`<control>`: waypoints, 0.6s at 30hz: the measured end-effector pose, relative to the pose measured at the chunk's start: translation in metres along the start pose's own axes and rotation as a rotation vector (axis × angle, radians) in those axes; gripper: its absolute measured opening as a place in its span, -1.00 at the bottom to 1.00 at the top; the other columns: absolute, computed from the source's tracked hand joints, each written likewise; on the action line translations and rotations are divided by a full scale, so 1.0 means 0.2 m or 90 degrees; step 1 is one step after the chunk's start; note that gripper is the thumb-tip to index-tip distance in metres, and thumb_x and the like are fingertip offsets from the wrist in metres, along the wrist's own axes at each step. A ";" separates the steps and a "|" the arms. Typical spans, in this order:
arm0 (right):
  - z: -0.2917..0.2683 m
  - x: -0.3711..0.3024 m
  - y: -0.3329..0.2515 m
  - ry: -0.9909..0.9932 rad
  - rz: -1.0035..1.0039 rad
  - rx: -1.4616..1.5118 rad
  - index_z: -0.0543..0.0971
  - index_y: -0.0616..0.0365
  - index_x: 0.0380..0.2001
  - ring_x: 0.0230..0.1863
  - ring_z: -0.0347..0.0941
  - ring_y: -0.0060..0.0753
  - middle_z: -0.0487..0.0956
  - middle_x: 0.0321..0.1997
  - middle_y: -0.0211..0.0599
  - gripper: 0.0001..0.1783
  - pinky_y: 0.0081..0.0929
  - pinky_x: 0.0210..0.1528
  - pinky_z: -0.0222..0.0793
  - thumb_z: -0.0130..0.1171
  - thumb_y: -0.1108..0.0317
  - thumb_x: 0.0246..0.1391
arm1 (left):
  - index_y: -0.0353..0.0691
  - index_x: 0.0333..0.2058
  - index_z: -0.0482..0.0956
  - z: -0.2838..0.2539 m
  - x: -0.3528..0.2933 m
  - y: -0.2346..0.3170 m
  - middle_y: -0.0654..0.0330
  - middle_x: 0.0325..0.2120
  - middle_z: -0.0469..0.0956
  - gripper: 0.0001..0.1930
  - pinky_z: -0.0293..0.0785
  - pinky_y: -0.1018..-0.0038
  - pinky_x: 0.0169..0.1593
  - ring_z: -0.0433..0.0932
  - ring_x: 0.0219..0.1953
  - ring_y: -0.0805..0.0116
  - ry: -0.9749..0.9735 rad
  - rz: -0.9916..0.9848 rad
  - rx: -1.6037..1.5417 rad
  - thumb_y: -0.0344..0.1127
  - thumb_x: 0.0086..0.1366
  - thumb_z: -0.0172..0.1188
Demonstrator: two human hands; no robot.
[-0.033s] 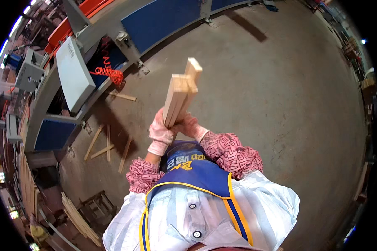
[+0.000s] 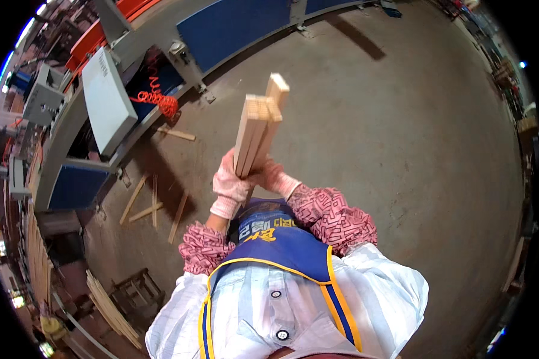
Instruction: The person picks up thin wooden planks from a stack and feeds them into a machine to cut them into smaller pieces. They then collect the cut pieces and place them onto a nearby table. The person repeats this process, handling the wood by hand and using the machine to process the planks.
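A small bundle of pale wooden strips [image 2: 254,134] stands up in front of my body, tilted slightly to the right at its far end. One strip [image 2: 276,90] sticks out beyond the others, so the ends are uneven. My left hand [image 2: 229,184], in a pink-stained work glove, is closed around the near part of the bundle from the left. From the other side my right hand [image 2: 274,178], gloved alike, grips it too. Its fingers are partly hidden behind the wood. The lower ends of the strips are hidden by the hands.
At the left runs a long grey machine with blue panels [image 2: 233,36], a pale tilted cover [image 2: 106,102] and a coiled orange hose [image 2: 166,106]. Loose wood pieces [image 2: 145,212] lie on the floor beside it. A wooden stool-like frame [image 2: 139,293] and more strips [image 2: 111,308] are lower left.
The wooden bundle's far end sits slightly higher in the picture. Both hands keep their hold on it.
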State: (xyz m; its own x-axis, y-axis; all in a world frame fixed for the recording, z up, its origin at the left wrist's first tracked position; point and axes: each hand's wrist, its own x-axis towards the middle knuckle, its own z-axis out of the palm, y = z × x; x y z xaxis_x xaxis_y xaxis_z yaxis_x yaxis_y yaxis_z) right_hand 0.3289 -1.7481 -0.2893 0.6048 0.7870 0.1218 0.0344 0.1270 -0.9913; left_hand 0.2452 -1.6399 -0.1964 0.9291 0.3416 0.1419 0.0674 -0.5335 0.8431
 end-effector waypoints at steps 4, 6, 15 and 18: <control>-0.14 0.05 -0.19 -0.089 0.072 0.083 0.31 0.00 0.22 0.26 0.30 -0.37 0.39 0.27 -0.35 -0.38 -0.39 0.34 0.18 0.16 0.09 0.12 | -0.22 0.02 0.46 -0.01 0.11 0.19 0.07 -0.15 0.57 -0.18 0.48 0.40 -0.02 0.57 -0.08 0.17 0.032 -0.044 0.043 0.04 -0.22 0.53; -0.24 0.04 -0.67 -0.105 0.120 -0.132 0.33 0.03 0.21 0.25 0.30 -0.38 0.40 0.25 -0.31 -0.43 -0.40 0.34 0.17 0.13 0.16 0.15 | -0.19 0.04 0.44 0.00 0.19 0.30 0.07 -0.15 0.57 -0.19 0.48 0.39 -0.01 0.56 -0.07 0.16 0.067 -0.029 -0.039 0.06 -0.18 0.51; -0.41 0.21 -0.78 0.130 -0.014 0.162 0.49 0.30 -0.06 -0.20 0.54 -0.36 0.58 -0.15 -0.26 -0.68 -0.53 -0.17 0.47 0.16 0.47 0.09 | -0.20 0.06 0.42 -0.24 0.60 0.47 0.08 -0.13 0.60 -0.16 0.49 0.37 0.02 0.58 -0.07 0.18 0.110 0.111 0.078 0.08 -0.17 0.52; -0.61 0.19 -0.57 0.141 -0.143 0.544 0.26 0.31 0.11 -0.11 0.50 -0.10 0.47 -0.09 -0.06 -0.51 -0.07 0.13 0.48 0.09 0.58 0.10 | -0.26 -0.17 0.49 -0.41 0.52 0.56 0.24 -0.36 0.54 -0.45 0.49 0.44 -0.28 0.47 -0.34 0.47 0.154 0.093 -0.042 -0.09 -0.05 0.51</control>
State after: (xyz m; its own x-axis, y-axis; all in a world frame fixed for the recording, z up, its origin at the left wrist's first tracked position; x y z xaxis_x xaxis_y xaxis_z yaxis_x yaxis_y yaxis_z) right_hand 0.4445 -1.8070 -0.1783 0.7969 0.5671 0.2082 -0.3785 0.7373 -0.5596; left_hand 0.3202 -1.6014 -0.0442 0.8124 0.4441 0.3778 -0.0924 -0.5417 0.8355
